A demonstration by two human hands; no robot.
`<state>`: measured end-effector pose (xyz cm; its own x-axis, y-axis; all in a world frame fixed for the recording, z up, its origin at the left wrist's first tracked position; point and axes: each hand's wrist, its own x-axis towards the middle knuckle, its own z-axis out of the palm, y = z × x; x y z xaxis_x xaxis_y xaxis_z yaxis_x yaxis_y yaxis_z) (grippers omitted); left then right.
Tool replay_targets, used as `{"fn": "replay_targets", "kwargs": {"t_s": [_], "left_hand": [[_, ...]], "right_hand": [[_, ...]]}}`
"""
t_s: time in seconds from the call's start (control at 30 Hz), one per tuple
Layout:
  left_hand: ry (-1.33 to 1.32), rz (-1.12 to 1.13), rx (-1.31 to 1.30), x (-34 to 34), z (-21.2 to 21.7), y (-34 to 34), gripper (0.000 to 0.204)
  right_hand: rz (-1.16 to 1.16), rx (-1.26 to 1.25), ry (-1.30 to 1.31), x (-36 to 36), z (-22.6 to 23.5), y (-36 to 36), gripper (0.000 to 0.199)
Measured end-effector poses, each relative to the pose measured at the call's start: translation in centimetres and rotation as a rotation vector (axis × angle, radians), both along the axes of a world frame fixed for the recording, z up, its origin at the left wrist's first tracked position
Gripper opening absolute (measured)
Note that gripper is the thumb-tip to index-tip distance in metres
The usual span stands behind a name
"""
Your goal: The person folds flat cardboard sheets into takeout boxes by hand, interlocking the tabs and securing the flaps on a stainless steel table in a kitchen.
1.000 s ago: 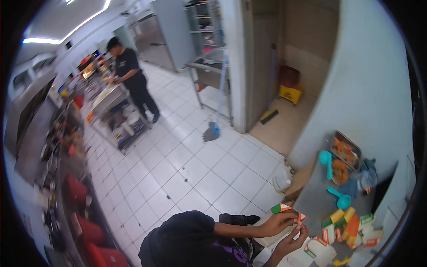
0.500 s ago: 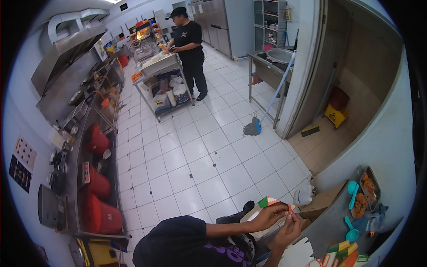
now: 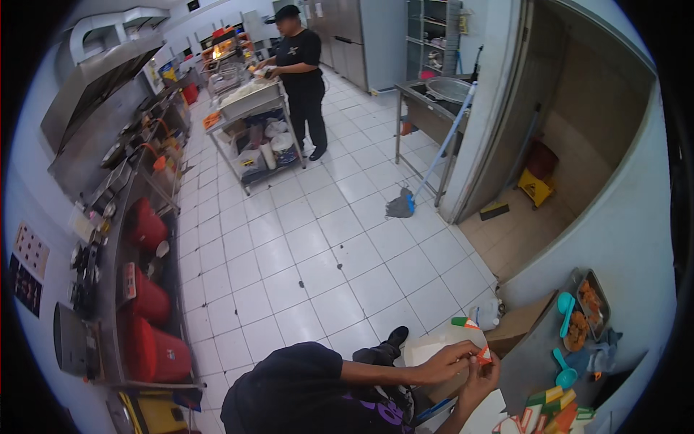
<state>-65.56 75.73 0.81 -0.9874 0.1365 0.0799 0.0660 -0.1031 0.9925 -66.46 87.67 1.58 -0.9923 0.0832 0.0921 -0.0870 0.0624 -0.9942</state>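
"Toward the lower right of the frame, what is being held?"

"A card piece (image 3: 484,356), printed orange and white. The left hand (image 3: 442,365) is pinching it from the left, fingers bent inward, and the right hand (image 3: 482,380) is pinching it from just below."

"And around it?"

"Nearer the bottom right, more printed cartons (image 3: 555,409) are lying heaped on the metal counter (image 3: 522,370). Above them a turquoise scoop (image 3: 566,376) is resting, and farther up a second turquoise scoop (image 3: 565,304) is lying beside some orange-brown food (image 3: 576,333) and a metal tray (image 3: 606,307)."

"Left of the tray?"

"A cardboard box (image 3: 524,322) is standing beside the counter, with a plastic jug (image 3: 486,313) sitting next to it."

"Farther off?"

"Right of centre, a mop (image 3: 400,204) is slanting, its grey head touching the tiled floor (image 3: 311,235). Toward the upper middle, a co-worker (image 3: 302,76) in black is standing at a metal cart (image 3: 254,105); down the left side, red bins (image 3: 163,354) are sitting in a row."
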Motion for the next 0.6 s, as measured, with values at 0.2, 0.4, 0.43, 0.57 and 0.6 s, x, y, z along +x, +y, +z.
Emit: {"fn": "replay_targets", "kwargs": {"t_s": [0.2, 0.4, 0.43, 0.57, 0.6], "left_hand": [[0.218, -0.084, -0.224, 1.4, 1.3, -0.3, 0.030], [0.292, 0.202, -0.448, 2.3, 4.8, -6.2, 0.042], [0.253, 0.198, -0.438, 2.4, 4.9, -6.9, 0.043], [0.231, -0.133, -0.198, 4.1, 4.1, -7.2, 0.044], [0.357, -0.057, -0.242, 4.3, 3.2, -6.9, 0.044]], "right_hand": [[-0.103, -0.102, -0.019, 1.3, -4.6, 3.6, 0.022], [0.096, -0.247, -0.147, 1.5, -3.5, 3.5, 0.021], [0.139, -0.270, -0.151, 1.3, -3.3, 3.2, 0.022], [0.243, -0.427, -0.196, 1.0, -3.1, 1.0, 0.046], [0.201, -0.413, -0.197, 1.3, -1.3, -0.8, 0.045]]}}
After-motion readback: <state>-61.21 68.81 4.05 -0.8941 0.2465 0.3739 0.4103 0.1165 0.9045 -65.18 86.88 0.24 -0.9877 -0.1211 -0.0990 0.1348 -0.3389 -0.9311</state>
